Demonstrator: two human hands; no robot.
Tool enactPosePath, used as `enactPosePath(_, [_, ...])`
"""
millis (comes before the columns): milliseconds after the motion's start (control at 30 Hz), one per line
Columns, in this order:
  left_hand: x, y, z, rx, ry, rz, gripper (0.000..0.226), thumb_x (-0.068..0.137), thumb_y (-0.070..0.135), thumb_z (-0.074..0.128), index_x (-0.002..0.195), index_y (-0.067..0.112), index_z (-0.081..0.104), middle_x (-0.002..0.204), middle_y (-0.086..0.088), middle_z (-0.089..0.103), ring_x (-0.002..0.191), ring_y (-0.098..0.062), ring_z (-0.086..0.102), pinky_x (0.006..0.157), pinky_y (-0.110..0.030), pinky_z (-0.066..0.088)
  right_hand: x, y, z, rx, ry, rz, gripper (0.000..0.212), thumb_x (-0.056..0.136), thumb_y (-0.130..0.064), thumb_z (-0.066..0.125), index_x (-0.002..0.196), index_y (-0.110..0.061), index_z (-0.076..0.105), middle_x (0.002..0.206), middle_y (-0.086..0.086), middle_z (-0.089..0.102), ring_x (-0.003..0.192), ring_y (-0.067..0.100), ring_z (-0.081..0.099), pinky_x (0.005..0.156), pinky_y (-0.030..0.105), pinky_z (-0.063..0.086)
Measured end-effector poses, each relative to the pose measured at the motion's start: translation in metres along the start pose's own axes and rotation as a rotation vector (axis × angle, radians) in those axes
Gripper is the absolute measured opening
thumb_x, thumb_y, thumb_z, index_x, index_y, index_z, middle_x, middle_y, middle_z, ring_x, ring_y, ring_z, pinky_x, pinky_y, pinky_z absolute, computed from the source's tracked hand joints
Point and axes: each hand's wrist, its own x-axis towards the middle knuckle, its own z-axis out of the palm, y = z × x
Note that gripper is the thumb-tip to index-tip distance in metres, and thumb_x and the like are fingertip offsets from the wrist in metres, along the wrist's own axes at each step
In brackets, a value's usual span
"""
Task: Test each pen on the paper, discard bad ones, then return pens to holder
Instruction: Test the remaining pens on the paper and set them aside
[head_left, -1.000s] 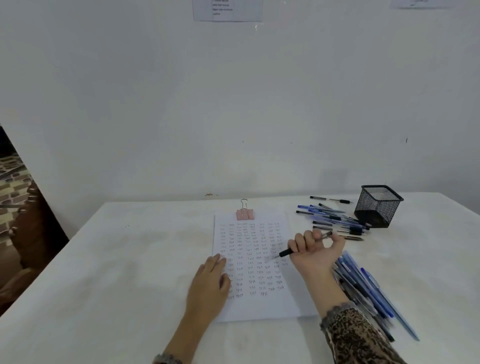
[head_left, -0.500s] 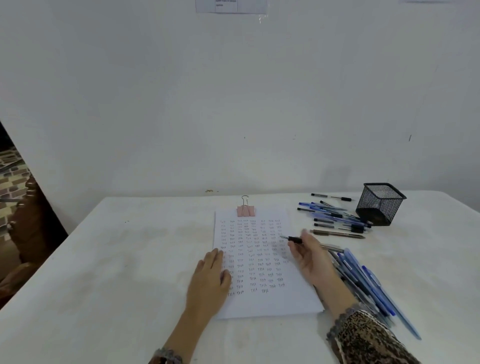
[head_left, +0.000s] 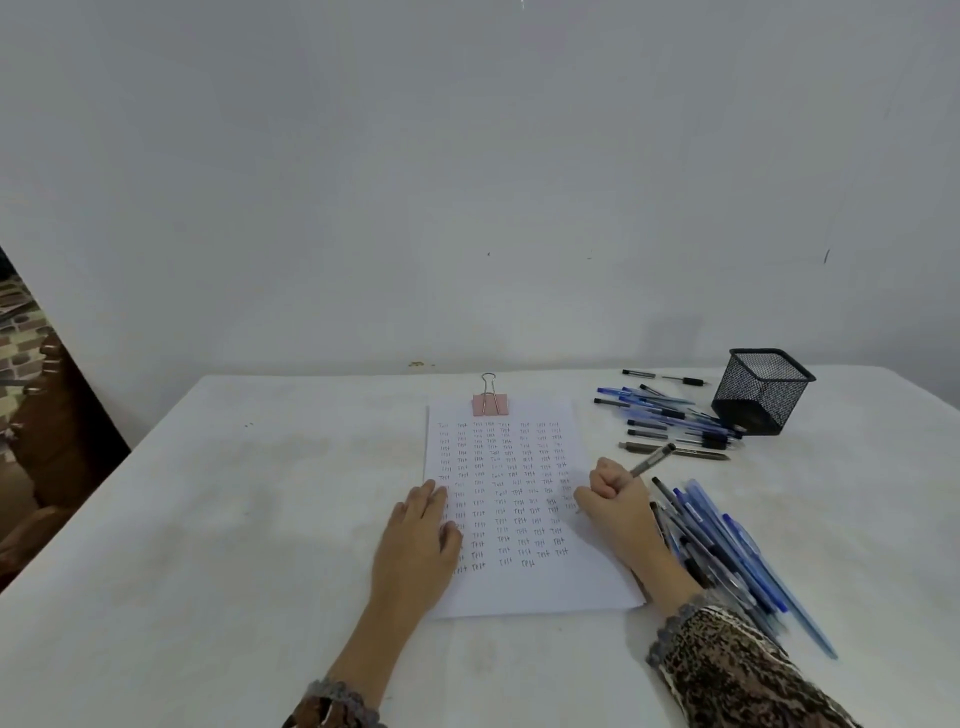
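Observation:
A white paper (head_left: 519, 587) covered in rows of small written marks lies on the table, held by a pink binder clip (head_left: 489, 404) at its top. My left hand (head_left: 421, 540) rests flat on the paper's left edge. My right hand (head_left: 615, 501) is closed in a writing grip on a dark pen (head_left: 653, 460), at the paper's right edge; the pen's tip is hidden by the fingers. A black mesh holder (head_left: 761, 391) stands at the back right, with no pens visible inside it. One pile of pens (head_left: 670, 418) lies left of the holder; another pile of pens (head_left: 727, 551) lies beside my right forearm.
The white table (head_left: 234, 519) backs onto a plain wall. A lone black pen (head_left: 665, 376) lies behind the far pile near the wall. The table's left edge drops off beside dark furniture (head_left: 36, 415).
My right hand turned the pen from lying pointed left into a writing grip, its back end now up and to the right, and settled at the paper's right edge. The left hand stayed put.

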Motion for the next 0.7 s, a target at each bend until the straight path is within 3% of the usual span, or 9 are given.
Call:
enactPosePath(133, [0.0012, -0.0002, 0.0017, 0.021, 0.007, 0.006, 0.049, 0.096, 0.029, 0.027, 0.143, 0.015, 0.027, 0.152, 0.002, 0.021, 0.139, -0.012, 0.019, 0.114, -0.022, 0.006, 0.0020, -0.0018, 0.0010, -0.044, -0.055, 0.026, 0.052, 0.071, 0.023, 0.048, 0.051, -0.018, 0.022, 0.060, -0.002, 0.023, 0.047, 0.002, 0.022, 0.054, 0.011, 0.027])
enactPosePath(267, [0.0012, 0.0000, 0.0019, 0.012, 0.006, -0.010, 0.048, 0.097, 0.026, 0.031, 0.144, 0.016, 0.026, 0.153, 0.003, 0.019, 0.140, -0.012, 0.016, 0.114, -0.023, 0.005, 0.0034, -0.0021, 0.0022, -0.073, -0.105, 0.033, 0.050, 0.071, 0.020, 0.051, 0.051, -0.017, 0.023, 0.062, -0.003, 0.024, 0.049, 0.003, 0.024, 0.052, 0.011, 0.026])
enactPosePath(433, [-0.0002, 0.0009, 0.0012, -0.003, 0.000, -0.011, 0.051, 0.095, 0.030, 0.025, 0.143, 0.014, 0.028, 0.153, 0.001, 0.020, 0.140, -0.012, 0.017, 0.114, -0.023, 0.005, 0.0025, 0.0003, 0.0020, -0.082, -0.035, 0.007, 0.053, 0.070, 0.019, 0.051, 0.051, -0.020, 0.021, 0.050, -0.014, 0.023, 0.052, 0.004, 0.023, 0.062, 0.004, 0.031])
enactPosePath(567, [-0.0001, 0.0007, 0.0015, -0.015, 0.019, -0.002, 0.048, 0.097, 0.023, 0.033, 0.143, 0.014, 0.027, 0.153, 0.001, 0.020, 0.141, -0.011, 0.016, 0.114, -0.022, 0.004, 0.0038, -0.0023, 0.0022, -0.115, -0.099, 0.016, 0.048, 0.071, 0.018, 0.052, 0.052, -0.016, 0.024, 0.061, -0.002, 0.025, 0.053, 0.008, 0.023, 0.058, 0.008, 0.033])
enactPosePath(700, [-0.0005, 0.0008, 0.0010, -0.024, 0.033, 0.000, 0.047, 0.096, 0.023, 0.034, 0.143, 0.014, 0.029, 0.153, 0.002, 0.021, 0.140, -0.010, 0.016, 0.113, -0.021, 0.004, 0.0010, -0.0019, 0.0007, -0.105, -0.047, 0.024, 0.049, 0.071, 0.017, 0.053, 0.051, -0.017, 0.024, 0.061, -0.001, 0.025, 0.046, 0.002, 0.023, 0.055, 0.010, 0.031])
